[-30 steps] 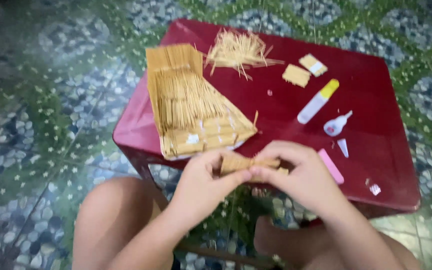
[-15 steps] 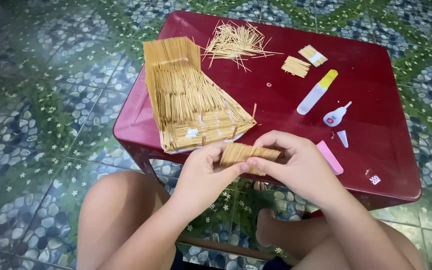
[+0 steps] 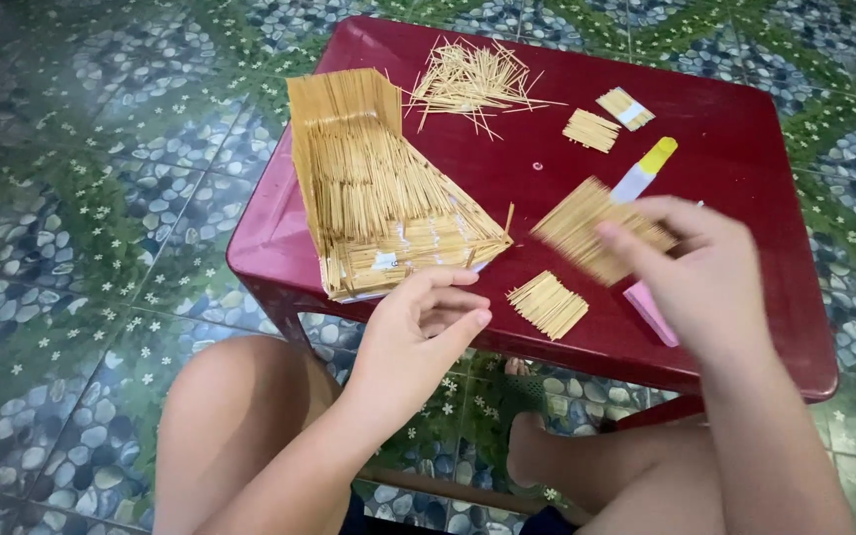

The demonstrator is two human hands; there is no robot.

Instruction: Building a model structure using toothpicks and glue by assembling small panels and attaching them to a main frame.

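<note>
A flat panel of glued toothpicks (image 3: 587,230) was up in the air above the red plastic table (image 3: 745,129), pinched at its right end by the right hand (image 3: 697,277), whose fingers closed over the panel's edge (the hand itself was blurred). A second, smaller toothpick panel (image 3: 547,303) lay flat on the tabletop just below and to the left of the lifted one, near the table's front edge. The left hand (image 3: 418,337) sat at that front edge with its fingers loosely curled and nothing between them, its fingertips just beside the smaller panel and not touching it.

To the left of both hands stood a large toothpick structure (image 3: 378,188), a tall back wall with a sloped, fan-shaped sheet running down toward the person. Behind it a loose heap of toothpicks (image 3: 468,79) was scattered over the far part of the table. Two more small toothpick pieces (image 3: 589,129) lay near the far right, one with a pale strip across it. A glue tube with a yellow cap (image 3: 648,168) showed just behind the lifted panel, and a pink flat object (image 3: 646,305) lay partly hidden under the right hand. The person's bare knees showed below the table, over a floor of pebble-patterned tiles (image 3: 71,198).
</note>
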